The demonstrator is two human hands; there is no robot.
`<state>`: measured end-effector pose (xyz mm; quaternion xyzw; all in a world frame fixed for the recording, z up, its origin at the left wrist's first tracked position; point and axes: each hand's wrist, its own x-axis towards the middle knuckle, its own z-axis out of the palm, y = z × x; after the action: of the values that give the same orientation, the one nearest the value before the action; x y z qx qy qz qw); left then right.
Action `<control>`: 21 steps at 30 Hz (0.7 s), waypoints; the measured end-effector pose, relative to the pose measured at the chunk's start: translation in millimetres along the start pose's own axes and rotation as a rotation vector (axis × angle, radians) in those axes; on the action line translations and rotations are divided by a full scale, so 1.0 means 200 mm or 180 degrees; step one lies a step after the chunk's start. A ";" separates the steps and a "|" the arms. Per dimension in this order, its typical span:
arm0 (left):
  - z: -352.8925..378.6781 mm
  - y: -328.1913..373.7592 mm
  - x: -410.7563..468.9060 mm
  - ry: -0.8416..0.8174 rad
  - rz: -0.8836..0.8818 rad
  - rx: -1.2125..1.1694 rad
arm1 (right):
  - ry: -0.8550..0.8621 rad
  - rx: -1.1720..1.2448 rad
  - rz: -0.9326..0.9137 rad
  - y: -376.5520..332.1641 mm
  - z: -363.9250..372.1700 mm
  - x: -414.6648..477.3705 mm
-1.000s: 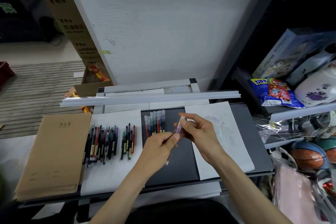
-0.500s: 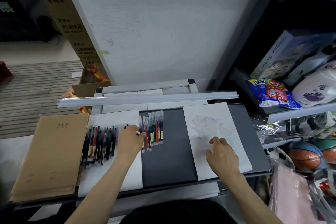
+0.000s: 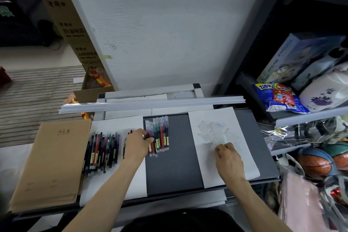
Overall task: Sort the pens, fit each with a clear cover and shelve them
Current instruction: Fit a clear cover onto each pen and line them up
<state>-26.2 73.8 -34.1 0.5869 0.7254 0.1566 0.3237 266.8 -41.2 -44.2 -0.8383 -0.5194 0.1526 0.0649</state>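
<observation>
Spanning the middle of the view, a dark work surface (image 3: pixel 175 165) is flanked at the left by a stack of brown notebooks (image 3: pixel 54 158). Two white sheets are laid on it. On the left sheet (image 3: pixel 116 124) the uncovered pens (image 3: pixel 102 150) are bunched, and on the right sheet (image 3: pixel 246 165) a faint heap of clear covers (image 3: pixel 212 130) is seen. Between the sheets the covered pens (image 3: pixel 160 133) are lined up side by side.

A second ago one pen was held up between both hands. It has since been set at the left end of that row, so one more fitting can be judged done.

The left hand (image 3: pixel 137 145) is rested there, fingers bent over the newest pen (image 3: pixel 147 128); pinch or mere touch cannot be told. The right hand (image 3: pixel 228 160) has been moved to the covers, fingertips curled down onto the sheet; whether a cover is pinched cannot be told.

Many pens remain uncovered, and shelving is not yet begun.
</observation>
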 end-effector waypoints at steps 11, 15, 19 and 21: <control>-0.09 -0.13 -0.05 0.0163 -0.0105 0.0239 | 0.0094 0.0520 0.0210 -0.03 -0.02 0.00; -0.13 -0.19 -0.08 0.0292 -0.0033 0.0965 | 0.0065 0.1031 0.0225 -0.06 -0.01 -0.02; -0.12 -0.19 -0.11 0.0100 -0.0070 0.1363 | 0.0003 0.1411 0.0187 -0.10 -0.01 -0.02; -0.11 -0.17 -0.11 0.0026 -0.0056 0.1487 | -0.0108 0.1719 0.0174 -0.13 -0.03 -0.03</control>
<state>-63.9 46.6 -33.1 0.6389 0.7484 -0.0160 0.1775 245.1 -34.3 -30.2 -0.8017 -0.4380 0.3013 0.2732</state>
